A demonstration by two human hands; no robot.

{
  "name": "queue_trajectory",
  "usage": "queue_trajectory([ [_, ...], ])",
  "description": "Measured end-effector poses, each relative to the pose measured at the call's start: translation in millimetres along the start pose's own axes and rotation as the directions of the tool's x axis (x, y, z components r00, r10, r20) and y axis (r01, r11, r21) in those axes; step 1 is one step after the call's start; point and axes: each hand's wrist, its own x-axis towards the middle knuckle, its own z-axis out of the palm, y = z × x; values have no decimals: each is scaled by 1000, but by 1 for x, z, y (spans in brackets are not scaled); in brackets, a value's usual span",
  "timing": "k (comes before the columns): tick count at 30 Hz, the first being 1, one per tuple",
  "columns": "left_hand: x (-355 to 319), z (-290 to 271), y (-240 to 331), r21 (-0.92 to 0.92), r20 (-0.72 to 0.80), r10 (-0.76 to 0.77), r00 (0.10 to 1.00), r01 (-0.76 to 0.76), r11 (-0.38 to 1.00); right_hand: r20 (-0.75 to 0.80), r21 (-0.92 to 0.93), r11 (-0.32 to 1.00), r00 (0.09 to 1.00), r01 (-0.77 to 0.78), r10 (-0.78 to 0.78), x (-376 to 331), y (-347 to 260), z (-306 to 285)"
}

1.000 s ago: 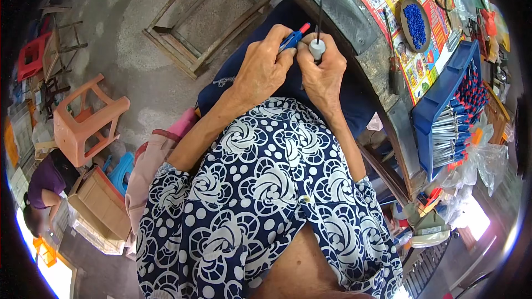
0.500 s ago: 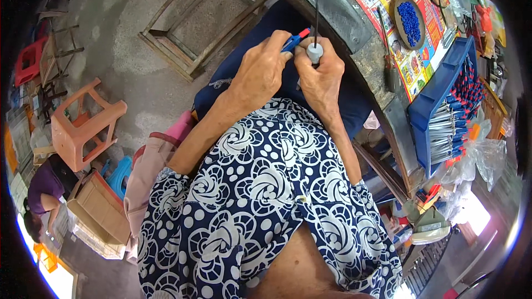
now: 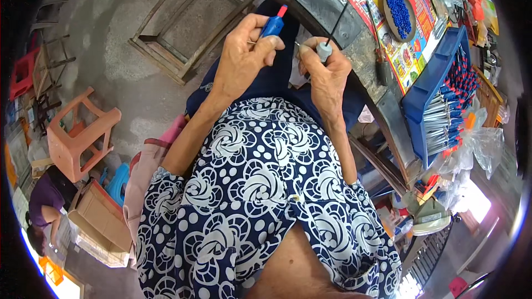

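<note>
My left hand (image 3: 246, 47) is closed around a blue plastic handle with a red tip (image 3: 272, 25), pointing up and away from me; a thin metal piece shows by the fingers. My right hand (image 3: 324, 69) is closed on a tool with a grey knob-like handle (image 3: 324, 50) and a long dark shaft (image 3: 336, 25). A small thin metal end (image 3: 297, 44) sticks out from its fingertips toward the left hand. The hands are apart, above my lap by the table edge.
On the table (image 3: 354, 55) at right lie an oval dish (image 3: 385, 6) of small blue pieces, a dark-handled tool (image 3: 382, 69) and a blue tray (image 3: 411, 108) full of metal rods with blue and red ends. At left stand a wooden frame (image 3: 180, 72) and a plastic stool (image 3: 72, 141). Another person (image 3: 44, 202) is at far left.
My hands have moved apart, the left going leftward with the blue handle, now more exposed. The grey-handled tool has shifted right and its shaft leans farther right. The view has shifted slightly.
</note>
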Motion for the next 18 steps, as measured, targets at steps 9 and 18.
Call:
queue_trajectory([
  [9, 4, 9, -4, -52, 6, -16, 1000, 16, 999, 37, -76, 996, 998, 43, -41, -2, 4, 0],
  [18, 7, 12, -5, -168, 44, -78, 996, 84, 982, 65, -95, 992, 995, 86, -80, -3, 10, -3],
])
